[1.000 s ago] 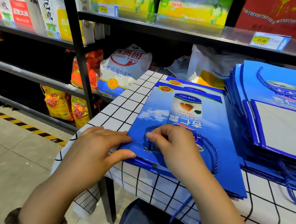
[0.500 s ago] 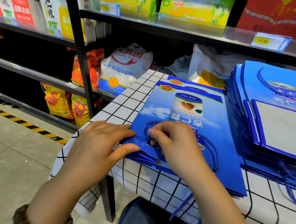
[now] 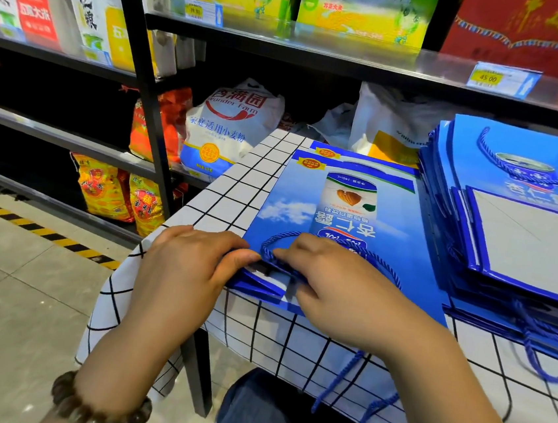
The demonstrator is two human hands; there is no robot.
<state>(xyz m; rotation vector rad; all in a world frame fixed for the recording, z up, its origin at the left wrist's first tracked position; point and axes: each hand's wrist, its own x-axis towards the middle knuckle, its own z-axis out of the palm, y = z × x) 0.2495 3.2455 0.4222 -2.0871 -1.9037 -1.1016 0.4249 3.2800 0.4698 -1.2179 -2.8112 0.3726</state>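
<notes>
A flat blue paper gift bag point(image 3: 306, 197) printed with a drink can lies on top of a second one on the checked tablecloth point(image 3: 238, 193). Its blue rope handle point(image 3: 385, 267) loops across its near end. My left hand point(image 3: 188, 270) grips the bag's near left corner, thumb on top by the rope. My right hand point(image 3: 338, 293) is curled over the bag's near edge, its fingertips pinching the rope handle beside the left thumb. The near edge of the bag is lifted slightly, and layers show under it.
A thick stack of the same blue bags point(image 3: 511, 215) lies at the right, ropes hanging over the table's front. Black shelves point(image 3: 288, 40) behind hold flour sacks point(image 3: 231, 127) and boxes. Tiled floor with a yellow-black stripe point(image 3: 38, 230) lies left.
Both hands have closed in on the bag's near left corner. The left thumb now meets the right fingertips at the rope, and the bag's near edge has lifted a little.
</notes>
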